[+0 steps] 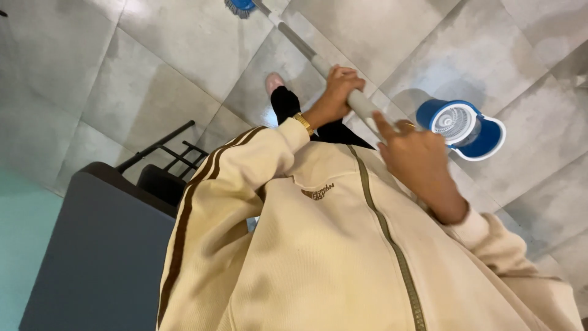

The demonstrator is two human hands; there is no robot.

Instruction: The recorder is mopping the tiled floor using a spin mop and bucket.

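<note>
Wall: a pale green wall fills the far left edge of your view.
Surface: a dark grey surface sits low on the left, beside your left sleeve.
Chair: a black chair stands just past the surface's far edge, its thin rails showing against the floor.
Floor: large grey tiles spread across the whole scene, glossy in patches near the middle.
Jacket: your cream jacket with brown stripes down the sleeve and a zip up the front takes up the bottom centre.
Foot: your pink shoe and dark trouser leg show on the tiles just left of the mop handle.
Left hand: your left hand, a gold watch at the wrist, has its fingers wrapped tight round the mop handle.
Mop handle: the grey mop handle runs slantwise from the top centre down to your hands.
Mop head: the blue mop head lies on the floor at the top edge, mostly cut off.
Right hand: your right hand sits at the handle's near end, fingers loosely spread, one pointing up; you cannot tell whether it grips.
Bucket: a blue and white spin bucket stands on the tiles just right of your right hand.
</note>
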